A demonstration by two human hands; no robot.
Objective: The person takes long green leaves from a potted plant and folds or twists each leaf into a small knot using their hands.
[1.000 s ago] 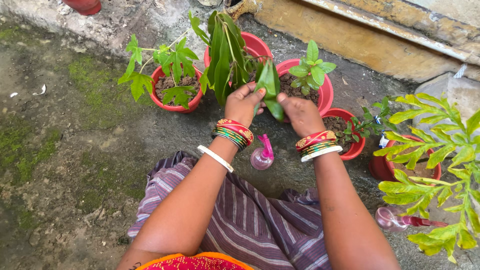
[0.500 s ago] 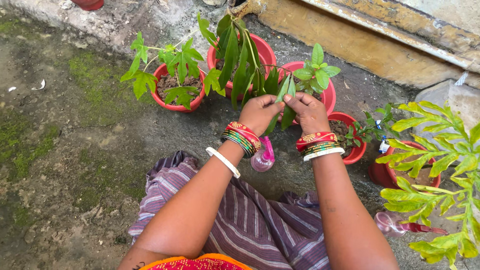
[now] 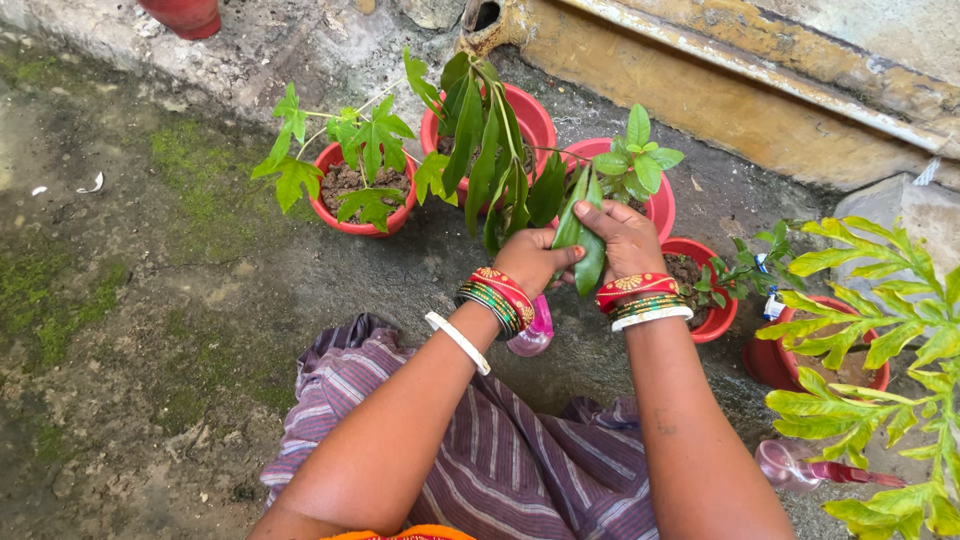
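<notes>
Crouching over a row of red pots at upper centre of the frame, a person has drawn both hands lower and closer together than a second ago, the long drooping leaf (image 3: 580,235) now pulled down and folded lengthwise between them, so the leaf work appears to be carrying on. The left hand (image 3: 535,262) curls loosely beneath it; the right hand (image 3: 625,240) pinches it from above. The leaf is dark, glossy green, attached to the tall plant's pot (image 3: 525,115). A pink spray bottle (image 3: 530,335) lies just below the wrists.
</notes>
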